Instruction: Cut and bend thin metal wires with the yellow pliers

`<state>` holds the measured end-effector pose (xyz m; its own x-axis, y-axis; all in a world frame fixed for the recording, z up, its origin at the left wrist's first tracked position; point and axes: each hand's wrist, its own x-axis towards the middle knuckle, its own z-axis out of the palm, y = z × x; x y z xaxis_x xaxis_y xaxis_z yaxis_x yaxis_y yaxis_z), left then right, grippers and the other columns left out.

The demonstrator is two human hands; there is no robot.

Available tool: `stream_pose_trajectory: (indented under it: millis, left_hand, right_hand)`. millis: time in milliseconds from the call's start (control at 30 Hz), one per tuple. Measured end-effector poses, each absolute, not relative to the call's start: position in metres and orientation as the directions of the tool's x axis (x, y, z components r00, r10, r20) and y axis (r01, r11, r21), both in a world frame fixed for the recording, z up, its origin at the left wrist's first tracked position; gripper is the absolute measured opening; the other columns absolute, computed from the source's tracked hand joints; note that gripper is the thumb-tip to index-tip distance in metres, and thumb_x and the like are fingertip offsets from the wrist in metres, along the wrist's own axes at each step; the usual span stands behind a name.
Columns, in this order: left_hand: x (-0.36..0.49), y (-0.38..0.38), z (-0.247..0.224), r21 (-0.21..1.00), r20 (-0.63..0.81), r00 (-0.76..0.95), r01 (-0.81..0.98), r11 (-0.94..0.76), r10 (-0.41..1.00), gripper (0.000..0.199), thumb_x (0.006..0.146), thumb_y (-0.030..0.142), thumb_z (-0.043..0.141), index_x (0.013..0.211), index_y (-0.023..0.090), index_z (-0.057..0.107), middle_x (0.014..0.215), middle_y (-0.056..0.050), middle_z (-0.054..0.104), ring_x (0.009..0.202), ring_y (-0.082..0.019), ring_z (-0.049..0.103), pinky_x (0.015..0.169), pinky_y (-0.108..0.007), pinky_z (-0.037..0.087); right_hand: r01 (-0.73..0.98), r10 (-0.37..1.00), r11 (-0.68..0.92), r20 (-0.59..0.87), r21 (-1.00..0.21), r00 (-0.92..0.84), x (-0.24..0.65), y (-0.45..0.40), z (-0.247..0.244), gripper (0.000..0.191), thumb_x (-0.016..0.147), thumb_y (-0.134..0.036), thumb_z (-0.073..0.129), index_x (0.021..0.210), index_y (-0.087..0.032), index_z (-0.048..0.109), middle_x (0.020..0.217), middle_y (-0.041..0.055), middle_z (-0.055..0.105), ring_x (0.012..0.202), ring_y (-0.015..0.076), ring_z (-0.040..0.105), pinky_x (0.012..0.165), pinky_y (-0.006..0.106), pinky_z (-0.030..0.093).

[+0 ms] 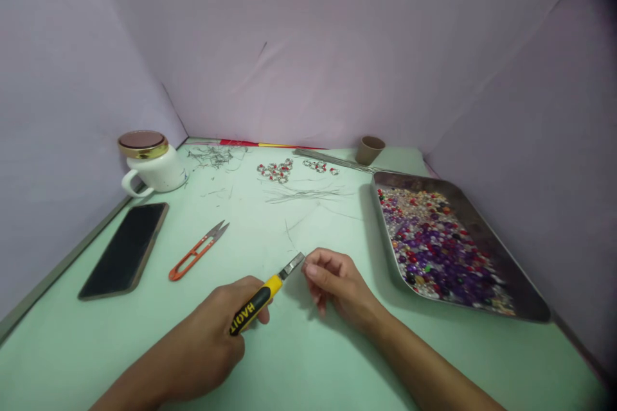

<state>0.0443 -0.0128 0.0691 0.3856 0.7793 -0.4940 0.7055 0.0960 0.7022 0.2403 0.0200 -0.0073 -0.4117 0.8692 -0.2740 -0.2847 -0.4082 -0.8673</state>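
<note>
Pliers (264, 297) at pinch pt.
L hand (219, 331) grips them; R hand (337, 282) pinches tiny item (305, 261), can't ID; best keep nose steady, off skin.

Is a pale green desk (289, 366). Bears a phone (124, 253) at nine o'clock, orange-handled snips (196, 250) closer in, a lidded mug (157, 170) at ten, wire scraps (216, 157) at eleven. Carries beaded rings (274, 173) around twelve beyond loose wires (308, 193), a brown cup (370, 153) beside bundled wires (332, 158) at one, a metal tray (436, 183) at three.

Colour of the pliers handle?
Pliers handle: black and yellow, best seen in the head view.
</note>
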Motion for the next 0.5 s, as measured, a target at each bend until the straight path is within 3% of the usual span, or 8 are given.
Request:
stream_pose_trajectory:
  millis: [233,500]
  left_hand:
    - [0.0472,-0.0103,0.0729,0.691,-0.514,0.36,0.712,0.127,0.778,0.036,0.047,0.004,0.033,0.077,0.02,0.047,0.075,0.002,0.049,0.067,-0.013,0.044,0.059,-0.022,0.035]
    - [0.0481,-0.0077,0.0731,0.734,-0.52,0.374,0.656,0.178,0.768,0.042,0.047,0.005,0.034,0.083,0.019,0.049,0.081,0.002,0.05,0.073,-0.014,0.045,0.057,-0.021,0.034]
  right_hand:
    - [-0.177,0.93,-0.316,-0.268,-0.932,-0.25,0.2384,0.0187,-0.0089,0.025,0.069,-0.036,0.063,0.067,-0.011,0.061,0.045,-0.0044,0.046,0.034,0.0055,0.041,0.029,0.015,0.034]
    - [-0.404,0.876,-0.467,-0.35,-0.787,-0.331,0.2405,0.0225,-0.0062,0.022,0.066,-0.033,0.063,0.061,-0.013,0.056,0.044,-0.0077,0.041,0.029,0.0025,0.035,0.024,0.013,0.026]
